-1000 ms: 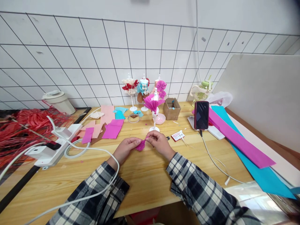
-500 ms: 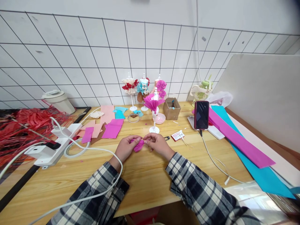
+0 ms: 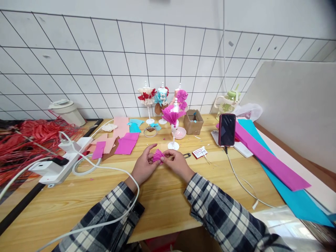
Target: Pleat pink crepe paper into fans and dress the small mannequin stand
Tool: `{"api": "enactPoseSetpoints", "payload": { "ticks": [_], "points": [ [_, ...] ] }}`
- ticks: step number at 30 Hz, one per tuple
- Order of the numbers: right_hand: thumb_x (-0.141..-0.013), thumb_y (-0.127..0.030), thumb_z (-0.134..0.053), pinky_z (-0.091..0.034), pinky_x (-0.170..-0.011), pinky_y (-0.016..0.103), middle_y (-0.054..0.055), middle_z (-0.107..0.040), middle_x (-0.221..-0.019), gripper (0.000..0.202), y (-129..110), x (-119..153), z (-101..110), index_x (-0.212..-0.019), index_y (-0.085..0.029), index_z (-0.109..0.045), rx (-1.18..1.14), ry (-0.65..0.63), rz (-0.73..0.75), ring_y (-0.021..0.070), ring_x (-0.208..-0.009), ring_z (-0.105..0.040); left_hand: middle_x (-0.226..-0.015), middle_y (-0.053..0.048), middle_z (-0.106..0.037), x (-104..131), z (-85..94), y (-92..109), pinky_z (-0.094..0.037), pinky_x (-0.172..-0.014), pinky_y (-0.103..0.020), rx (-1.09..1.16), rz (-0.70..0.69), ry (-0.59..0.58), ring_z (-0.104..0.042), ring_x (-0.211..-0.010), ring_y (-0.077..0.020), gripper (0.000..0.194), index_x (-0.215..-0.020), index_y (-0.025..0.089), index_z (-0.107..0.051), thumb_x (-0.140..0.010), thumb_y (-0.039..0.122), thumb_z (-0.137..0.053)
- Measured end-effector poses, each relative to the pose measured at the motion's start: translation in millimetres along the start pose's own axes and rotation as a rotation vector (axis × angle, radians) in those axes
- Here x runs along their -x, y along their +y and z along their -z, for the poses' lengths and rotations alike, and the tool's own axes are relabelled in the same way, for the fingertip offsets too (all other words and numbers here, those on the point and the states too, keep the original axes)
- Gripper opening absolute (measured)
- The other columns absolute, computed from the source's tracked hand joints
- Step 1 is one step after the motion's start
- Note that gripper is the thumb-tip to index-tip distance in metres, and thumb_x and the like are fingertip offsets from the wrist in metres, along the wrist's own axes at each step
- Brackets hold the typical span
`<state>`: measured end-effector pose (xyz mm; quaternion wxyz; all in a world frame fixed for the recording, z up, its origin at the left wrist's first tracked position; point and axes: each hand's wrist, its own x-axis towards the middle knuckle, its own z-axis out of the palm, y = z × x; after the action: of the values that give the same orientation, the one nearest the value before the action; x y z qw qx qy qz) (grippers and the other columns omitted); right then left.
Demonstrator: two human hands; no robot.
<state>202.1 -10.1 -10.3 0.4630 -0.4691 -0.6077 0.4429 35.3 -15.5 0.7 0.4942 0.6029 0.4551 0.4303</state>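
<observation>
A small fan of pleated magenta crepe paper (image 3: 158,155) is between my hands, low over the table's near middle. My right hand (image 3: 175,161) pinches its gathered end between thumb and fingers. On the other side, my left hand (image 3: 144,164) has its thumb at the fan's lower edge and fingers behind it, the index finger lifted away. Just beyond stands a small white dress-form stand (image 3: 173,144) with a magenta pleated paper piece (image 3: 172,115) around its body. A black safety-pin-like clip (image 3: 187,155) lies beside my right hand.
Magenta paper (image 3: 127,142) and peach sheets lie at left, near a power strip (image 3: 61,168) whose white cable crosses my left forearm. Decorated dress forms (image 3: 148,105), a cardboard box (image 3: 193,122) and pink bowl (image 3: 180,133) stand behind. A propped phone (image 3: 227,129) and long paper strips (image 3: 270,157) occupy the right.
The pleated paper has turned from hanging below my fingers to fanning upward. My left index finger has lifted off it, while my right hand keeps its pinch.
</observation>
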Motion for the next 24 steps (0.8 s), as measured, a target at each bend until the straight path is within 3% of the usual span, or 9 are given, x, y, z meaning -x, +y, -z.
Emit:
{"api": "enactPoseSetpoints", "payload": {
  "ticks": [3,6,11,18,24],
  "points": [
    [-0.067,-0.036,-0.070,-0.045,-0.060,0.026,-0.001,-0.060,-0.065,0.022,2.2,-2.8,-0.7,-0.074,-0.017,-0.063,-0.148,0.005,-0.073,0.0128,-0.059,-0.054,-0.079,-0.002,-0.069,0.8,-0.3,2.8,-0.051,-0.080,-0.035,0.020,0.011,0.034,-0.068,-0.078,-0.0197,0.080,-0.138,0.016,-0.037,-0.069,0.030,-0.074],
    [-0.065,-0.042,-0.073,-0.042,-0.050,0.023,-0.003,-0.058,-0.062,0.030,2.5,-3.3,-4.1,-0.079,-0.018,-0.060,-0.342,0.045,-0.140,0.0098,-0.050,-0.047,-0.090,-0.005,-0.070,0.4,-1.9,5.6,-0.051,-0.082,-0.035,0.176,0.050,0.099,-0.068,-0.084,-0.0202,0.085,-0.137,0.017,-0.037,-0.064,0.032,-0.078],
    [-0.061,-0.046,-0.078,-0.052,-0.059,0.027,0.001,-0.065,-0.076,0.043,-1.8,0.1,-11.2,-0.089,-0.018,-0.060,-0.516,0.078,-0.169,0.0133,-0.061,-0.058,-0.095,-0.008,-0.072,1.4,-9.3,4.7,-0.051,-0.081,-0.031,0.362,0.175,0.022,-0.067,-0.087,-0.0194,0.049,-0.103,0.014,-0.065,-0.062,0.036,-0.081],
    [-0.058,-0.047,-0.079,-0.052,-0.061,0.028,0.003,-0.065,-0.078,0.046,-3.8,2.3,-11.4,-0.089,-0.018,-0.061,-0.536,0.031,-0.256,0.0168,-0.070,-0.061,-0.088,-0.003,-0.073,-1.1,-6.7,-0.2,-0.051,-0.077,-0.027,0.486,0.231,0.160,-0.065,-0.078,-0.0140,0.042,-0.096,0.017,-0.070,-0.059,0.032,-0.084],
    [-0.064,-0.042,-0.075,-0.046,-0.060,0.024,0.002,-0.064,-0.077,0.036,0.0,-1.3,-7.3,-0.086,-0.017,-0.062,-0.350,0.078,-0.091,0.0136,-0.066,-0.056,-0.083,-0.004,-0.073,-2.7,-4.5,-6.3,-0.049,-0.074,-0.026,0.339,0.135,0.145,-0.064,-0.074,-0.0145,0.041,-0.093,0.015,-0.071,-0.060,0.036,-0.083]
  ]
}}
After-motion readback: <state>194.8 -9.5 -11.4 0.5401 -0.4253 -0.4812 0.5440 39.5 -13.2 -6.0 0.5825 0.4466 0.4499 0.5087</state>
